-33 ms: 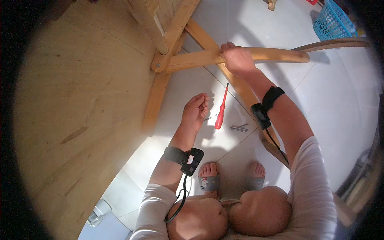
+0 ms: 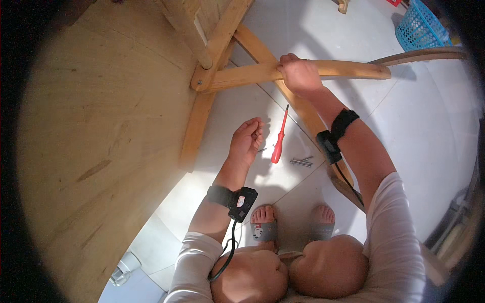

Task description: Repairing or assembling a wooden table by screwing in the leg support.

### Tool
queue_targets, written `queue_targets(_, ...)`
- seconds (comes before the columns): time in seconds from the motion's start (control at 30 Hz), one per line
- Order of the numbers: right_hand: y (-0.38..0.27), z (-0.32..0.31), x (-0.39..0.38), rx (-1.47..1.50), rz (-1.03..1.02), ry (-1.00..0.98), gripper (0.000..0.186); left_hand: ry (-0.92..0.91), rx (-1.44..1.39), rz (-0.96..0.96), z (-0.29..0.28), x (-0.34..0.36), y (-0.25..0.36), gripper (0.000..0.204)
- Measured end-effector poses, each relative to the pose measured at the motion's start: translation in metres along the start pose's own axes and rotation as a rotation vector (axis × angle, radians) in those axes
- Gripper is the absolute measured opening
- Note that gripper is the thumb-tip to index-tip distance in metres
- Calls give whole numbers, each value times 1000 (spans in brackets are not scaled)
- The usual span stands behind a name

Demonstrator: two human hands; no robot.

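My right hand [image 2: 301, 77] is closed around a wooden bar [image 2: 348, 68], whose left end is fastened with a bolt [image 2: 200, 82] at the joint of a wooden leg frame [image 2: 222, 45]. My left hand [image 2: 246, 140] hovers with its fingers curled together; whatever they hold, if anything, is hidden. A thin metal piece shows beside its palm side, and I cannot tell whether it is held. Just right of that hand, a red-handled screwdriver [image 2: 278, 146] lies on the tiles, tip away from me. Several metal bolts [image 2: 302, 162] lie nearer my feet.
A large wooden panel [image 2: 96, 151] fills the left side. Another wooden bar [image 2: 310, 113] crosses beneath the gripped one. A blue plastic basket [image 2: 419, 28] stands at the far right, behind a curved strip [image 2: 429, 54]. My sandalled feet [image 2: 263, 222] are close by on the tiled floor.
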State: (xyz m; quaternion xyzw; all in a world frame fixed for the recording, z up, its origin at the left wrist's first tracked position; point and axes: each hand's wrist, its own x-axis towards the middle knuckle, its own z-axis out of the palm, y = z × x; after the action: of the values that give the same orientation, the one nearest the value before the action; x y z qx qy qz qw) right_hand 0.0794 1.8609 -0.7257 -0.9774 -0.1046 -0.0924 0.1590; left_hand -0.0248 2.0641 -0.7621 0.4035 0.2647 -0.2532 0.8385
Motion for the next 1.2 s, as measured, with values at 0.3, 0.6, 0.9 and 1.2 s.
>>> queue_targets(0.3, 5, -5, -2, 258, -61, 64, 15, 31, 12, 2, -1, -4, 1, 15)
queue_targets(0.6, -4, -4, 4, 87, 83, -25, 17, 25, -2, 9, -1, -3, 2, 15)
queue_targets(0.9, 5, -3, -1, 169, -53, 42, 13, 43, 0, 10, -2, -2, 3, 16)
queue_targets(1.2, -4, -5, 0, 45, 40, -8, 19, 56, -19, 3, -3, -1, 1, 17)
